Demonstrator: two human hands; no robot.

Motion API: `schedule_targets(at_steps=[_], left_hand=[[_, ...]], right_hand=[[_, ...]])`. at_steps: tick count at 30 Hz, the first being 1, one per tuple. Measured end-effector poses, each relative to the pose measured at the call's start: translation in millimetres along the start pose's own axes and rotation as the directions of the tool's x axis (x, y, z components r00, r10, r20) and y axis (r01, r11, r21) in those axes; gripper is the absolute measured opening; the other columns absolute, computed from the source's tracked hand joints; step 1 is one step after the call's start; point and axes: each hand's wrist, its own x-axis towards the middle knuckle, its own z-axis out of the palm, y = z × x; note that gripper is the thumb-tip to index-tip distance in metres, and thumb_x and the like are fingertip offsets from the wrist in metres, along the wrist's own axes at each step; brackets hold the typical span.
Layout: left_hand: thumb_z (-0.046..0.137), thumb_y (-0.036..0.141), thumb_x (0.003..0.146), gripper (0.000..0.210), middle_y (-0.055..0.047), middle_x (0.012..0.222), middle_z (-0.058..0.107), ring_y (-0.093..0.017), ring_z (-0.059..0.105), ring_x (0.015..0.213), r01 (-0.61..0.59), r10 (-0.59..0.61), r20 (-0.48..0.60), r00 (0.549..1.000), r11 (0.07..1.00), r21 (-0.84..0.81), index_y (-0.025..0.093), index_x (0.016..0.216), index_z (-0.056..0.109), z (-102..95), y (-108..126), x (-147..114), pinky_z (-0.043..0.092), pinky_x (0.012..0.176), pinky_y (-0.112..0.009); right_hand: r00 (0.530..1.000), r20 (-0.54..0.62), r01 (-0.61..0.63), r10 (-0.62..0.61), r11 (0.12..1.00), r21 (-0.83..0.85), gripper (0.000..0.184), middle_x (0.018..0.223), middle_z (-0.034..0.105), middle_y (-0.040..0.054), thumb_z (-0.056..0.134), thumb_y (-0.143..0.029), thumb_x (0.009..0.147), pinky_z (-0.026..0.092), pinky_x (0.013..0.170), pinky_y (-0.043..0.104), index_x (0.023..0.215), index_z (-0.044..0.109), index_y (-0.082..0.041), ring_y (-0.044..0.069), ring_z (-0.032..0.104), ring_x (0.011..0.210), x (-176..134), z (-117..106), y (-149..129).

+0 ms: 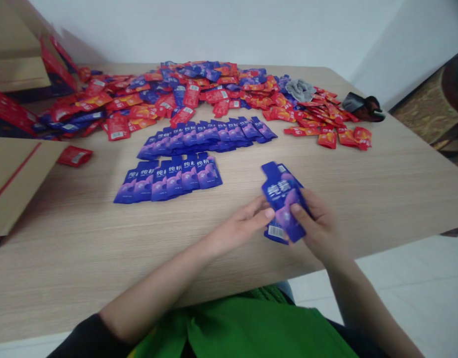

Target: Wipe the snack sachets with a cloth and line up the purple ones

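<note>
Several purple sachets are fanned out between my two hands, over the near right part of the table. My right hand grips them from the right, its thumb pressed on the front of the top sachet. From the left, my left hand has its thumb at the sachets' edge, its other fingers partly hidden behind them. One rear sachet shows a barcode at its lower end. Overlapping purple sachets lie face up in a front row and a longer back row, left of and beyond my hands.
A heap of mixed red and purple sachets spreads along the wall side of the table. Open cardboard boxes stand at the left. A grey cloth and a dark object lie at the back right.
</note>
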Motion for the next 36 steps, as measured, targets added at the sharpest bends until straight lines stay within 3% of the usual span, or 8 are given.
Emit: schedule_targets(at_steps=[4, 8, 13, 17, 20, 25, 32, 36], left_hand=[[0.045, 0.039, 0.098, 0.046, -0.011, 0.118, 0.068, -0.024, 0.068, 0.102, 0.041, -0.107, -0.149, 0.983, 0.921, -0.388, 0.022, 0.14, 0.044, 0.0, 11.4, -8.4, 0.056, 0.086, -0.04], [0.036, 0.042, 0.102, 0.044, -0.009, 0.113, 0.07, -0.025, 0.07, 0.099, 0.021, -0.196, -0.274, 0.942, 0.845, -0.534, 0.027, 0.143, 0.036, -17.9, 19.5, -19.8, 0.055, 0.087, -0.046], [0.039, 0.063, 0.094, 0.059, -0.008, 0.097, 0.072, -0.034, 0.071, 0.092, 0.166, -0.31, -0.095, 0.946, 0.715, -0.679, 0.028, 0.142, 0.032, -26.5, 21.0, -31.7, 0.058, 0.071, -0.056], [0.07, 0.024, 0.083, 0.072, -0.007, 0.11, 0.07, -0.03, 0.07, 0.098, 0.19, -0.252, 0.01, 0.968, 0.702, -0.686, 0.031, 0.142, 0.03, -10.9, 11.4, -40.3, 0.059, 0.076, -0.049], [0.066, 0.004, 0.079, 0.08, -0.008, 0.117, 0.07, -0.026, 0.071, 0.099, 0.16, -0.211, -0.001, 0.978, 0.745, -0.647, 0.031, 0.144, 0.028, -4.0, 1.1, -44.4, 0.058, 0.084, -0.041], [0.063, 0.013, 0.087, 0.065, -0.012, 0.127, 0.065, -0.025, 0.072, 0.094, 0.119, -0.206, -0.104, 0.973, 0.833, -0.54, 0.027, 0.142, 0.031, -7.2, -4.9, -42.5, 0.062, 0.072, -0.033], [0.054, 0.056, 0.09, 0.054, -0.013, 0.107, 0.072, -0.027, 0.073, 0.084, 0.114, -0.21, -0.35, 0.913, 0.955, -0.275, 0.016, 0.125, 0.056, 0.1, -3.8, -36.7, 0.062, 0.053, -0.033], [0.077, 0.039, 0.075, 0.046, -0.008, 0.101, 0.073, -0.025, 0.07, 0.093, 0.072, -0.106, -0.361, 0.926, 0.992, -0.106, 0.015, 0.112, 0.064, 0.6, -4.3, -38.0, 0.062, 0.076, -0.037]], right_hand=[[0.986, 0.165, 0.047, -0.037, 0.997, -0.054, 0.023, 0.091, 0.071, 0.0025, 0.051, -0.038, 0.094, 0.056, 0.067, 0.035, 0.11, 0.065, -0.029, 0.022, 0.068, 0.081, 3.2, 36.4, -24.5], [0.995, -0.028, 0.083, -0.1, 0.928, -0.362, 0.023, 0.093, 0.071, 0.005, 0.048, -0.036, 0.096, 0.054, 0.076, 0.038, 0.104, 0.067, -0.025, 0.022, 0.067, 0.083, 10.8, 11.8, -7.2], [0.994, 0.083, 0.113, -0.077, 0.698, -0.707, 0.044, 0.12, 0.061, 0.0176, 0.058, -0.046, 0.087, 0.048, 0.094, 0.053, 0.118, 0.064, -0.015, 0.035, 0.056, 0.111, -8.2, -8.3, 34.3], [0.997, 0.058, 0.082, -0.06, 0.602, -0.794, 0.042, 0.119, 0.06, 0.0235, 0.043, -0.033, 0.093, 0.047, 0.091, 0.053, 0.124, 0.059, -0.008, 0.036, 0.056, 0.109, -22.2, 1.9, 45.8], [0.996, -0.084, -0.085, 0.035, 0.678, -0.73, 0.036, 0.098, 0.066, 0.0178, 0.034, -0.029, 0.095, 0.05, 0.076, 0.044, 0.112, 0.062, -0.014, 0.03, 0.062, 0.088, -17.8, -5.6, 39.9], [0.927, -0.315, -0.319, 0.201, 0.866, -0.385, 0.04, 0.069, 0.063, 0.005, 0.038, -0.048, 0.095, 0.042, 0.057, 0.033, 0.084, 0.064, -0.021, 0.021, 0.057, 0.063, -10.9, -11.7, 10.1], [0.948, -0.205, -0.25, 0.243, 0.968, -0.007, 0.035, 0.095, 0.065, 0.0049, 0.037, -0.051, 0.097, 0.047, 0.079, 0.037, 0.101, 0.06, -0.024, 0.022, 0.059, 0.089, -16.6, 66.1, -26.3], [0.98, -0.15, -0.131, 0.134, 0.991, 0.025, 0.023, 0.086, 0.053, 0.0022, 0.036, -0.041, 0.099, 0.047, 0.078, 0.038, 0.089, 0.048, -0.024, 0.019, 0.054, 0.081, -17.3, 84.2, -28.4]])
